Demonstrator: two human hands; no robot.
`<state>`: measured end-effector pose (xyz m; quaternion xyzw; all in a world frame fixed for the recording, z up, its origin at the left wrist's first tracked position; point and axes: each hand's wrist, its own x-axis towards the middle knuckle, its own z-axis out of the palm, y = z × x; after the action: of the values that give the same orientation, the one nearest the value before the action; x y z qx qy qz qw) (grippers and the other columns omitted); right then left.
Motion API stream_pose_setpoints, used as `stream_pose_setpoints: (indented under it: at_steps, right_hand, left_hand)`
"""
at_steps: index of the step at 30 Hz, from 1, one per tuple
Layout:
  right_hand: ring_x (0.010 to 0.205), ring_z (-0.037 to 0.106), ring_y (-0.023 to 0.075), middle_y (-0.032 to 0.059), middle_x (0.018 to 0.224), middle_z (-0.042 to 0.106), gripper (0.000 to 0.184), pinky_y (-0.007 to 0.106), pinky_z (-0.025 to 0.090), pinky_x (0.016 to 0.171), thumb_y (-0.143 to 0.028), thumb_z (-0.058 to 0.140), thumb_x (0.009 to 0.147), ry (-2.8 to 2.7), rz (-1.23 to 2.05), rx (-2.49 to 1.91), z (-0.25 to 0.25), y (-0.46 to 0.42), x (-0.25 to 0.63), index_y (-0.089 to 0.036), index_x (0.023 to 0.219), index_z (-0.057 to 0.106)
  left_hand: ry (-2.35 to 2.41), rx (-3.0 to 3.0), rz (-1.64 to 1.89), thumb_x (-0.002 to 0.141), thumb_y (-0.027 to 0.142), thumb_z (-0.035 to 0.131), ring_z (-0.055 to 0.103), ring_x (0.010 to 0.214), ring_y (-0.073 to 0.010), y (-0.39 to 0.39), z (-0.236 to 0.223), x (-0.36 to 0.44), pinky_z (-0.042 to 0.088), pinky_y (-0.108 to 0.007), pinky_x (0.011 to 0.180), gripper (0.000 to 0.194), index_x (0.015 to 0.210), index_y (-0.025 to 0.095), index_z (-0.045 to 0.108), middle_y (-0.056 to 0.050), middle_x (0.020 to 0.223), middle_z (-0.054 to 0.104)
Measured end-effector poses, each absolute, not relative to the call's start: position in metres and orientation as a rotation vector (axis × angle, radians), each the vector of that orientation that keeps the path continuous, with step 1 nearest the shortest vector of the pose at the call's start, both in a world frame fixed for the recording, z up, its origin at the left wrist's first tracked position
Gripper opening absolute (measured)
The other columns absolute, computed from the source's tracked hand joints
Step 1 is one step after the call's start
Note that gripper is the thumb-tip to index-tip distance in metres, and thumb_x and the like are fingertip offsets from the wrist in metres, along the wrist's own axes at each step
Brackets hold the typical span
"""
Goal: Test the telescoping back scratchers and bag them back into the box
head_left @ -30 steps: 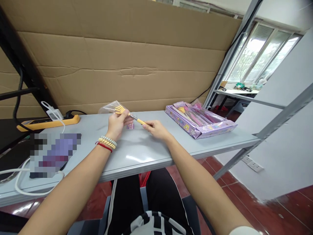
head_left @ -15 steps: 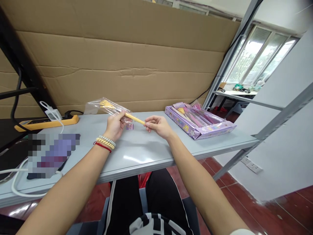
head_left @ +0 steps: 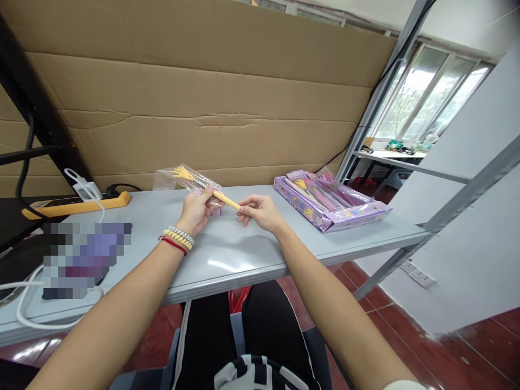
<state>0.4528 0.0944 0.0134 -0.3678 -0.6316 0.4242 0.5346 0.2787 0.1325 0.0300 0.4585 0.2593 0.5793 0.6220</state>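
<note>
A slim yellow stick with a hand-shaped end [head_left: 226,200] slants between my hands just above the table. Its hand-shaped end and upper part are inside a clear plastic sleeve [head_left: 166,178]; the bare lower part sticks out. My left hand [head_left: 195,210] is closed around the stick and sleeve at about its middle. With thumb and fingertips, my right hand [head_left: 260,211] pinches the stick's lower tip. Beneath my left fingers a small purple label [head_left: 216,212] shows, partly hidden.
A purple printed box [head_left: 320,208] at the right holds several wrapped sticks, one with a yellow hand-shaped end. On the left are a yellow power strip [head_left: 77,205], a white cable [head_left: 30,319] and a blurred-out object [head_left: 87,260]. A cardboard panel [head_left: 203,97] stands behind the grey table [head_left: 235,249].
My left hand, the stick and the sleeve have shifted slightly right. Less bare stick shows between my hands. My right hand stays nearly in place, still pinching the tip.
</note>
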Motion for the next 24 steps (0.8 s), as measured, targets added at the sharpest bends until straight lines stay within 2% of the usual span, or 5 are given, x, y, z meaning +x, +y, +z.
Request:
stream_pose_setpoints:
  at_steps: [5,9,13,19,24]
  right_hand:
    - [0.043,0.050,0.0096,-0.0032,0.051,0.055,0.042,0.024,0.040,0.043,-0.053,0.072,0.063,-1.565,0.689,-0.984,0.007,0.096,0.448,-0.018,0.072,0.050]
    - [0.049,0.047,0.0093,-0.0051,0.057,0.055,0.044,0.024,0.038,0.050,-0.045,0.072,0.066,-1.706,0.458,-1.051,0.004,0.095,0.449,-0.018,0.093,0.051]
    - [0.056,0.051,0.0112,-0.0015,0.071,0.060,0.056,0.025,0.039,0.055,-0.035,0.070,0.069,-1.877,0.416,-1.012,0.002,0.094,0.451,-0.018,0.117,0.047]
    - [0.054,0.050,0.0119,-0.0030,0.065,0.055,0.054,0.026,0.038,0.054,-0.033,0.066,0.071,-1.891,0.437,-1.041,0.000,0.093,0.450,-0.015,0.118,0.046]
    - [0.051,0.047,0.0111,-0.0069,0.058,0.050,0.056,0.025,0.036,0.054,-0.025,0.060,0.072,-1.913,0.408,-1.089,-0.002,0.092,0.446,-0.014,0.124,0.040]
  left_hand:
    - [0.575,1.154,1.001,0.074,0.025,0.069,0.065,0.064,-0.0151,0.122,0.020,0.288,0.056,-0.028,0.065,0.016,0.074,0.010,0.064,-0.008,0.071,0.068]
    - [0.587,1.203,0.885,0.069,0.027,0.073,0.063,0.062,-0.0152,0.120,0.016,0.290,0.053,-0.029,0.063,0.019,0.074,0.010,0.065,-0.007,0.066,0.067]
    - [0.624,1.295,0.793,0.068,0.030,0.073,0.059,0.059,-0.0130,0.121,0.016,0.287,0.050,-0.028,0.060,0.022,0.073,0.011,0.065,-0.005,0.064,0.064]
    - [0.649,1.381,0.746,0.070,0.032,0.073,0.050,0.050,-0.0079,0.122,0.014,0.286,0.040,-0.023,0.050,0.027,0.061,0.011,0.059,-0.001,0.054,0.055]
    - [0.650,1.466,0.674,0.068,0.035,0.075,0.048,0.047,-0.0075,0.125,0.009,0.286,0.039,-0.024,0.049,0.031,0.060,0.012,0.056,0.000,0.051,0.051]
